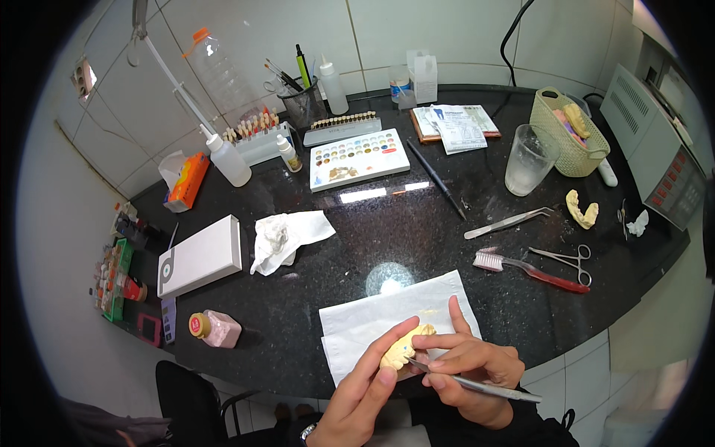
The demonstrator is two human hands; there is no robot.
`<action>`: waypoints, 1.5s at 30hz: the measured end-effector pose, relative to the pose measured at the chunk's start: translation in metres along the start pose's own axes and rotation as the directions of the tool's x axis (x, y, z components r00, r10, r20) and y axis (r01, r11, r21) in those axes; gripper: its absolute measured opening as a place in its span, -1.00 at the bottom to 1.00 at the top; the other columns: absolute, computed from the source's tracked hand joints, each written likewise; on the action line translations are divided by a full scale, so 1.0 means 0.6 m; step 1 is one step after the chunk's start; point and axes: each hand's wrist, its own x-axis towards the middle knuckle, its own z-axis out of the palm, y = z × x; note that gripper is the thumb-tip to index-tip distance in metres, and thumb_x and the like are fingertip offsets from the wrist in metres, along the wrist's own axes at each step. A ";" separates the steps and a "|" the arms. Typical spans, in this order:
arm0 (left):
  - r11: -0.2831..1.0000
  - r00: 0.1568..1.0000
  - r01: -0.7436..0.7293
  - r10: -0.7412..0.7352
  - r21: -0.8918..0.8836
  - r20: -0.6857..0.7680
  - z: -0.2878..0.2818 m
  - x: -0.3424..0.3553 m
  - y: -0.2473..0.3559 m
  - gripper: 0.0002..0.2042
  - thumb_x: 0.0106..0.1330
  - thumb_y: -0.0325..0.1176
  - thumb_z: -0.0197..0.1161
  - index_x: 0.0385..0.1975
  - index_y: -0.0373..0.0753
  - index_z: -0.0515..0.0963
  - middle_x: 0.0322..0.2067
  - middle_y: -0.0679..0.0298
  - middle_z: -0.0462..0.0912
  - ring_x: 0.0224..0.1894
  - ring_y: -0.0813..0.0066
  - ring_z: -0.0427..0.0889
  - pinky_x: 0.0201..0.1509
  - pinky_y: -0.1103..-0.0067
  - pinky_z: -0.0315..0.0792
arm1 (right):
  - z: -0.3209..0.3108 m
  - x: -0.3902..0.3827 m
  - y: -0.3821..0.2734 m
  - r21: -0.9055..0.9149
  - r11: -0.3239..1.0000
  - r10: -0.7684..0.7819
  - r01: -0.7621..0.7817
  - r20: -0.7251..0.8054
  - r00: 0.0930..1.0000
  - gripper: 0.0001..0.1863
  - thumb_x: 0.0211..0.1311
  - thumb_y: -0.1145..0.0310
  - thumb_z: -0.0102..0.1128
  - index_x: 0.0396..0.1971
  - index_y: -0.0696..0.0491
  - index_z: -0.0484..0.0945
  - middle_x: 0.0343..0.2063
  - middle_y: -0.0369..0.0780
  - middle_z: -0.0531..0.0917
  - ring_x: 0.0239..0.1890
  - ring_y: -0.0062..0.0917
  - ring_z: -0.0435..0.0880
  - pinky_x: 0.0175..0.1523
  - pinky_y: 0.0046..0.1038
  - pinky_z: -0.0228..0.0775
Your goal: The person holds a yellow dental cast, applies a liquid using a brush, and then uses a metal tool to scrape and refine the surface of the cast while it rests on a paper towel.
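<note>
One yellow dental cast (398, 356) in hand here, lower middle of the frame, above a folded white sheet (346, 335). Its long axis runs on a slant, one end toward the lower left, the other toward the upper right. The left hand (363, 391) has it, fingers and thumb curled in around it. The right hand (477, 372) is mostly closed, pinching one slim metal tool (495, 389), with one finger sticking up; the tool's tip points left and slightly up, right at the cast. Over on the right of the frame I count one horseshoe-shaped cast (576, 212), one pair of tweezers (506, 223), one toothbrush (544, 276) and one scissor-handled clamp (566, 259). Two white squeeze bottles (231, 160) sit upper left to upper middle.
</note>
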 end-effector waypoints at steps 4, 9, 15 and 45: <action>1.000 1.000 0.012 -0.012 -0.009 0.004 0.000 0.003 0.003 -0.50 0.46 -0.22 -0.17 0.28 -0.42 0.06 0.14 0.09 0.30 0.14 0.42 0.37 0.20 0.59 0.24 | -0.001 0.003 0.000 0.002 1.000 0.013 -0.013 0.013 1.000 -0.91 -0.04 0.51 0.35 -0.51 0.10 0.59 -0.60 -0.15 0.69 -0.14 -0.22 0.67 0.37 0.10 -0.33; 0.999 0.999 0.036 -0.036 -0.001 0.012 -0.002 0.001 0.004 -0.49 0.46 -0.21 -0.16 0.28 -0.42 0.04 0.14 0.09 0.29 0.15 0.41 0.37 0.21 0.57 0.24 | -0.003 0.003 0.002 -0.054 0.998 -0.020 0.023 0.062 0.998 -0.91 -0.05 0.51 0.35 -0.51 0.08 0.60 -0.58 -0.19 0.69 -0.14 -0.22 0.67 0.37 0.10 -0.36; 0.997 0.999 0.032 -0.030 -0.064 0.038 -0.004 0.000 0.000 -0.48 0.46 -0.22 -0.17 0.29 -0.42 0.01 0.15 0.08 0.28 0.16 0.38 0.36 0.23 0.54 0.23 | 0.006 -0.006 0.000 -0.038 0.999 -0.006 0.005 -0.040 0.999 -0.91 -0.05 0.51 0.36 -0.51 0.08 0.60 -0.60 -0.22 0.68 -0.14 -0.22 0.67 0.37 0.11 -0.40; 0.961 0.966 0.256 -0.250 -0.105 0.067 0.000 0.006 0.034 -0.51 0.47 -0.26 -0.26 0.31 -0.39 -0.04 0.20 0.00 0.18 0.28 0.36 0.20 0.33 0.50 0.07 | -0.008 -0.004 0.007 -0.141 0.977 -0.147 0.159 0.092 0.985 -0.82 -0.05 0.51 0.39 -0.39 0.04 0.61 -0.30 -0.14 0.69 -0.08 -0.38 0.65 0.39 0.04 -0.27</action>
